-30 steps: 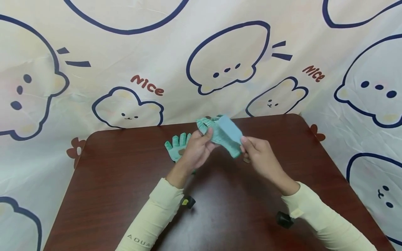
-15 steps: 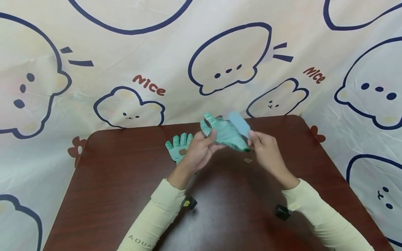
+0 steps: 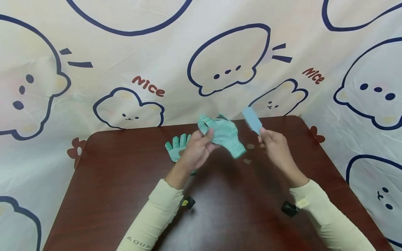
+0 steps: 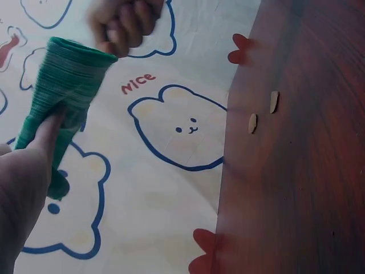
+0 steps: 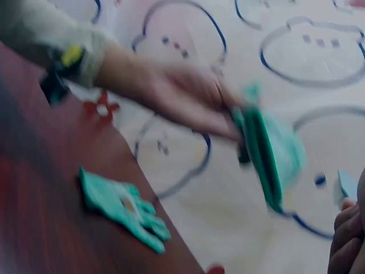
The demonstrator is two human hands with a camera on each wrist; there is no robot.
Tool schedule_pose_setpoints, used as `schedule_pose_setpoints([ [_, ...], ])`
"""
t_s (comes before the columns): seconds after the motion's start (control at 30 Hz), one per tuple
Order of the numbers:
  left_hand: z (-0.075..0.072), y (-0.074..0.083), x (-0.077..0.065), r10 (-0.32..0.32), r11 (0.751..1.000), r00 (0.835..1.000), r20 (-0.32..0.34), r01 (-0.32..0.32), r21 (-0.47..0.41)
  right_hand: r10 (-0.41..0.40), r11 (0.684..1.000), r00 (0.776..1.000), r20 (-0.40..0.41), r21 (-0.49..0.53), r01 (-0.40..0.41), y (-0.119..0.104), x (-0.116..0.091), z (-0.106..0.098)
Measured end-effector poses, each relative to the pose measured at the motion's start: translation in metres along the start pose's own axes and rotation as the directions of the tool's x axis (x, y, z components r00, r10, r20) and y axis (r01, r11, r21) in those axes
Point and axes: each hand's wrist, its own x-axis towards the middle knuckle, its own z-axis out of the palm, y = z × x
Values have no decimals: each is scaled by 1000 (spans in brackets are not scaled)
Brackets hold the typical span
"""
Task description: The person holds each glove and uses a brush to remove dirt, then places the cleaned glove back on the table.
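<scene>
**Mint-green knit glove (image 3: 228, 135): handling and hold points**

My left hand (image 3: 198, 148) is clamped on the glove near its finger end, thumb on the upper face. The glove is raised above the counter (image 3: 220, 216), ahead and to the right of that hand. Its cuff (image 4: 80, 51) is free and points toward my right hand (image 3: 277, 146). That hand pinches one end of a light-blue brush (image 3: 252, 120), tilted up and away from me, apart from the glove.

Judged handling: the glove should be light, soft and limp, with little tendency to slip. It will likely fold or stretch rather than break. Maintain support at the finger end; use the cuff rim as second hold point. The brush looks rigid and light; hold by the near end.

Adjacent items: a second glove (image 3: 176, 149) lies on the counter left of my left hand, partly hidden by it. Two flat brown pieces (image 3: 247, 161) lie between my hands, nearer the right; material cannot be determined.
</scene>
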Motion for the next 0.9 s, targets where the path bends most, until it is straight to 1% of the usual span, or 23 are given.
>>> schedule_pose_setpoints([
  [0.07,1,-2,1,-30,999,999,19,29,13,-33,999,998,51,23,32,-10,-9,8],
  [0.17,5,-1,1,-74,997,996,49,73,21,-83,995,989,125,72,74,-23,-22,20],
  [0.27,10,2,-1,-92,996,993,68,92,8,-125,991,979,159,76,114,-28,-28,29],
  [0.43,12,4,-3,-92,996,994,67,93,-9,-140,990,983,118,7,140,-30,-25,32],
  [0.53,11,4,-2,-78,997,995,60,79,-3,-145,989,985,93,0,145,-29,-22,30],
  [0.67,11,2,-2,-60,998,997,58,60,3,-156,985,987,44,-65,159,-25,-15,28],
  [0.77,10,1,-3,-58,998,997,58,59,-17,-133,982,991,-20,-139,129,-15,-6,23],
  [0.87,9,4,-5,-44,997,998,47,47,-64,-57,985,997,-46,-165,49,-2,6,14],
  [0.9,8,5,-6,-34,996,999,43,37,-78,-24,988,999,-40,-157,17,3,9,11],
])
